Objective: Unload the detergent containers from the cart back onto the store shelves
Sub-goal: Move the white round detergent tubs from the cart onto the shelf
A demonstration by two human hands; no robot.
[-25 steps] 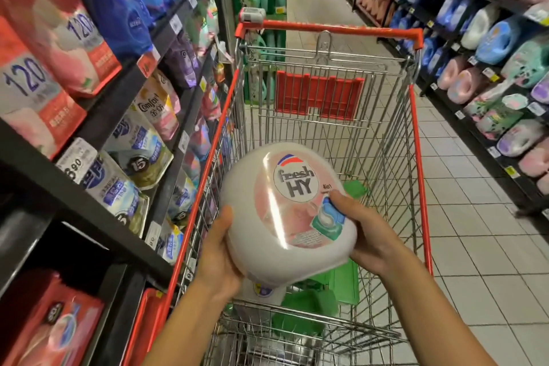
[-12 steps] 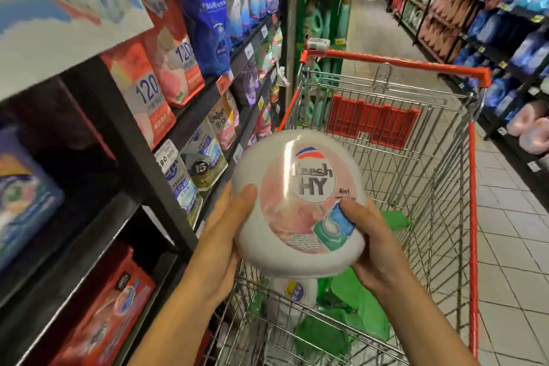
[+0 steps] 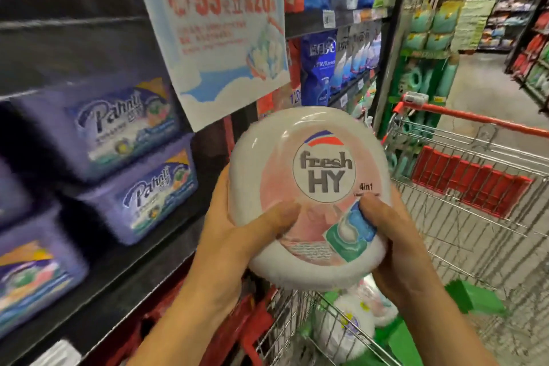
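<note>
A round white detergent tub (image 3: 309,196) with a pink label reading "fresh HY" is held up in front of me, above the near left corner of the wire cart (image 3: 463,217). My left hand (image 3: 234,235) grips its left side, thumb across the lid. My right hand (image 3: 395,244) grips its right side, thumb on the blue-green pod picture. Another white container (image 3: 347,327) and green packs (image 3: 398,339) lie in the cart below. The dark shelf (image 3: 124,279) is just left of the tub.
Purple "Pahnli" tubs (image 3: 139,196) are stacked on the left shelf. A promotional sign (image 3: 219,33) hangs above the tub I hold. Blue refill bags (image 3: 335,68) fill shelves behind it. The aisle floor (image 3: 487,86) runs ahead on the right, with more shelving (image 3: 531,62) beyond.
I have turned left toward the shelf and lifted the tub higher. My left thumb has slid onto the lid. The purple tubs and hanging sign have come into view.
</note>
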